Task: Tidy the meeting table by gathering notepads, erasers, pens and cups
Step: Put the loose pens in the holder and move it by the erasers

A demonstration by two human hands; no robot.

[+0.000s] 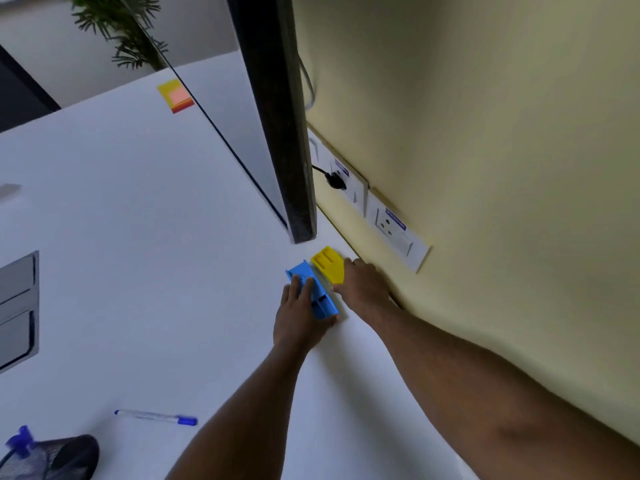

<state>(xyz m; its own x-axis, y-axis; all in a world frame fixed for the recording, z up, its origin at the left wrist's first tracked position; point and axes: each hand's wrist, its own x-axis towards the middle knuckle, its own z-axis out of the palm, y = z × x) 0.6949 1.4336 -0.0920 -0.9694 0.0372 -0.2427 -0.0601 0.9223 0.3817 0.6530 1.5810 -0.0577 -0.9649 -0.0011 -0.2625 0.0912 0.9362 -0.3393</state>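
Note:
A blue board eraser (323, 299) and a yellow board eraser (329, 265) lie side by side on the white table (156, 271), close to the wall. My left hand (299, 317) grips the blue one from its left side, thumb at its near end. The fingers of my right hand (363, 289) rest against the yellow one from the right. Near the table's front lies a blue-capped pen (156, 417). A stack of yellow and orange sticky notes (176, 95) sits far back on the table.
A dark monitor (273, 116) stands edge-on just behind the erasers. Wall sockets (391, 226) with a black plug (334, 180) line the yellow wall at right. A black mesh pen holder (52, 459) lies at the bottom left, a grey laptop (17, 306) at the left edge.

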